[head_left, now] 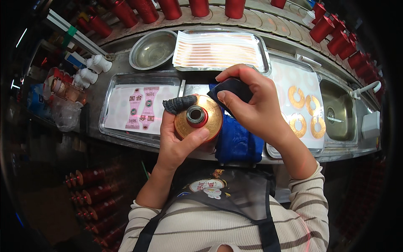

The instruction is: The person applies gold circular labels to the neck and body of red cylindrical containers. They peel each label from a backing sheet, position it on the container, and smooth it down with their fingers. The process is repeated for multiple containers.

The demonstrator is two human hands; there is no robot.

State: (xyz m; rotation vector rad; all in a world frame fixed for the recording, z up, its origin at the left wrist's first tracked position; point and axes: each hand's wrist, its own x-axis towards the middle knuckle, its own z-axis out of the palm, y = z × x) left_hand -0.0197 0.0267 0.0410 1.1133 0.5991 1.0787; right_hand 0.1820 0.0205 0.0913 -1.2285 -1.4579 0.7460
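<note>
Behind the metal table (122, 63) stood red bottles (171, 9). Near its front edge, the left hand (178, 143) gripped a gold-topped bottle (213, 111), mouth up; the right hand (262, 113) pinched a dark pad (233, 92) just beside it. A steady bottle and flat pad seemed wise.

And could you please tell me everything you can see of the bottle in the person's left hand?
The bottle shows a golden patterned top, a red side below, a red collar and a glass-looking, threaded, uncapped neck whose mouth faces the camera. The left hand grips it beside a blue cloth, thumb on the golden top; the right hand's dark cloth is close by, contact unclear.
</note>
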